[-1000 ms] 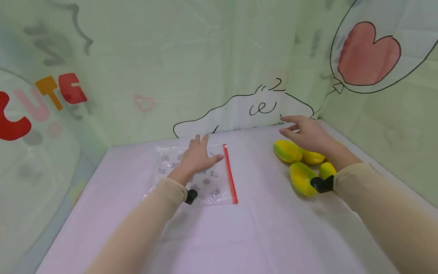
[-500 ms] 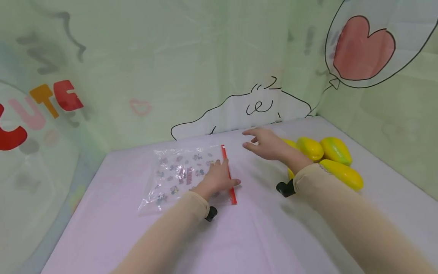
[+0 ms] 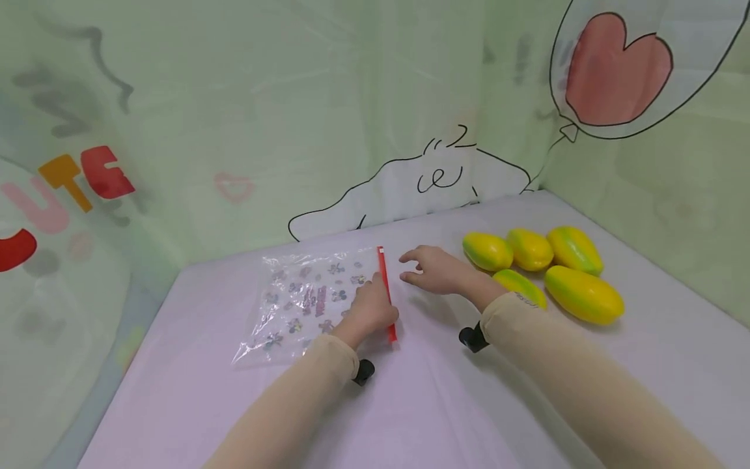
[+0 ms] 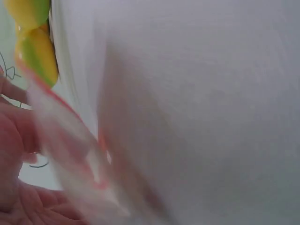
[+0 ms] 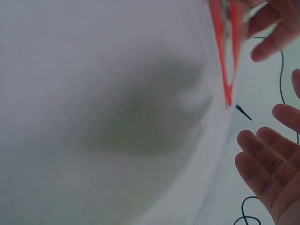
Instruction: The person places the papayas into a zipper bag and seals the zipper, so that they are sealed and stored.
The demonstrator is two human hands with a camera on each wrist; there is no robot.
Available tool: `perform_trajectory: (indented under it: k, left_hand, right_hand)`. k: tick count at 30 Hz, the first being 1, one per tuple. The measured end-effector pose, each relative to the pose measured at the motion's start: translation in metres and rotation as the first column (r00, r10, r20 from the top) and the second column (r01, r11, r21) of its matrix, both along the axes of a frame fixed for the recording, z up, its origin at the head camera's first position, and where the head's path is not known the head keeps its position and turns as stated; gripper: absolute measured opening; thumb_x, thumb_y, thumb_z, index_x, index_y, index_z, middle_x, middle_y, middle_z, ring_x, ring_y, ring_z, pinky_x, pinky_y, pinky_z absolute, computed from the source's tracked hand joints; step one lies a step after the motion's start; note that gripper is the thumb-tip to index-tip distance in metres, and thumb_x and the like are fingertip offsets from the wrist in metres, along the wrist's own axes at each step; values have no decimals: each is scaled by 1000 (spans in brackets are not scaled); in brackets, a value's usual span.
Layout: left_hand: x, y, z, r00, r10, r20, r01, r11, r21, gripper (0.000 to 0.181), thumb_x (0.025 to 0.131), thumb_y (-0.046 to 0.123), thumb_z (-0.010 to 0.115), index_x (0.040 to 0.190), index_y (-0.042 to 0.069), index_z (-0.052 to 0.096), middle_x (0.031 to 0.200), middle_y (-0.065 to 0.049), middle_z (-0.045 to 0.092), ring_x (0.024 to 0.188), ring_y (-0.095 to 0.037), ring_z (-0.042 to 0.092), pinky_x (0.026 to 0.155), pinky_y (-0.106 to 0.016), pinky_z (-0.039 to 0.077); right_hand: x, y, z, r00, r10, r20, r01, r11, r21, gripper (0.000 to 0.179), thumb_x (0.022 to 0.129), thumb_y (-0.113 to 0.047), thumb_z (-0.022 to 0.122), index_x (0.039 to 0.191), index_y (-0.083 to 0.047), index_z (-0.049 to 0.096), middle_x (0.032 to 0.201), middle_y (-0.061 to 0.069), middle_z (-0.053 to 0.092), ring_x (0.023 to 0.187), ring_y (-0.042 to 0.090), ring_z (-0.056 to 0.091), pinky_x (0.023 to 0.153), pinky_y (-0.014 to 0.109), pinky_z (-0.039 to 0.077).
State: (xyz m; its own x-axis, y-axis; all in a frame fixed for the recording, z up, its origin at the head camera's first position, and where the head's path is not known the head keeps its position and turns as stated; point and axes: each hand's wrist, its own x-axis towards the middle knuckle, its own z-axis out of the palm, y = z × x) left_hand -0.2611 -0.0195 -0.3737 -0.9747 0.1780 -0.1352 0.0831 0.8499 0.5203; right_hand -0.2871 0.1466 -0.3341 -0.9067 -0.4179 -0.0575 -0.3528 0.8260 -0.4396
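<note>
A clear zip bag (image 3: 293, 306) with small printed figures and a red zip strip (image 3: 383, 273) lies on the table, its strip on the right side. My left hand (image 3: 372, 306) grips the bag at that strip, thumb and fingers curled about the edge. Seen from the right wrist, the red edges (image 5: 229, 70) stand a little apart in a narrow V, with left-hand fingers (image 5: 269, 35) beside them. My right hand (image 3: 436, 270) hovers just right of the strip, holding nothing, its fingers (image 5: 262, 164) loosely spread in the right wrist view.
Several yellow-green mangoes (image 3: 584, 295) lie grouped on the right of the white table cover (image 3: 433, 404), partly behind the right forearm. Printed cloth walls (image 3: 234, 130) rise at the back and both sides.
Both hands have come nearer each other: the left moved right across the bag and took hold of its red edge; the right moved left, away from the mangoes.
</note>
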Motion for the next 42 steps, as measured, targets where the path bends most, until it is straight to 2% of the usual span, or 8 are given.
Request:
perform_trajectory:
  k: [7,17,22,25,30,34,38,42]
  left_hand:
    - [-1,-2,-2,998,25,-59,-21,997,68,82,85,4,71,151,-9,25,116,-23,64,92,-29,62,83,-37,57]
    - [3,-4,-3,994,90,-54,-82,987,142,97,84,2,75,160,0,16,137,-29,58,116,-36,61,101,-46,53]
    - [15,0,4,997,50,-53,-51,999,-8,79,91,10,73,157,8,32,144,-30,50,124,-44,58,99,-61,51]
    - [21,6,9,994,71,-80,-85,981,-177,50,97,17,66,144,7,53,141,-32,51,117,-46,60,91,-63,54]
    - [27,20,16,991,91,-100,-128,868,-480,44,97,30,66,132,3,65,140,-33,52,119,-49,62,89,-53,59]
    - [29,28,18,994,89,-63,-109,804,-585,46,98,33,65,132,2,65,134,-30,58,117,-48,63,89,-54,59]
    - [31,30,16,996,89,-12,-80,815,-574,55,91,38,72,127,-3,62,123,-26,62,113,-42,60,86,-55,59]
    - [32,27,14,995,101,-6,-90,865,-494,59,87,37,76,124,-5,58,122,-26,61,113,-41,59,88,-56,58]
  right_hand:
    - [1,-17,-18,995,64,79,-69,996,63,44,100,-23,64,140,-6,60,145,18,58,138,36,52,117,52,39]
    - [5,-40,-34,992,78,99,-104,954,283,66,95,-34,70,153,-11,47,160,16,42,148,39,40,121,55,33]
    - [6,-42,-35,994,55,94,-84,937,339,71,96,-39,69,156,-11,43,162,18,38,151,43,33,122,57,30]
    - [6,-42,-32,994,53,97,-85,931,356,69,96,-37,68,155,-11,43,162,18,38,151,43,31,122,58,29]
    - [6,-42,-30,993,37,109,-76,924,375,67,96,-34,70,154,-11,46,162,18,39,151,43,32,122,59,29]
    - [7,-40,-28,993,41,106,-80,916,393,66,97,-31,70,154,-9,45,161,18,40,150,42,34,121,57,31]
    - [6,-39,-28,992,47,113,-90,909,407,67,97,-30,70,154,-8,45,161,19,40,150,43,34,122,57,31]
    - [4,-38,-29,993,44,113,-88,903,420,67,97,-33,69,155,-10,44,162,19,39,151,44,33,121,57,31]
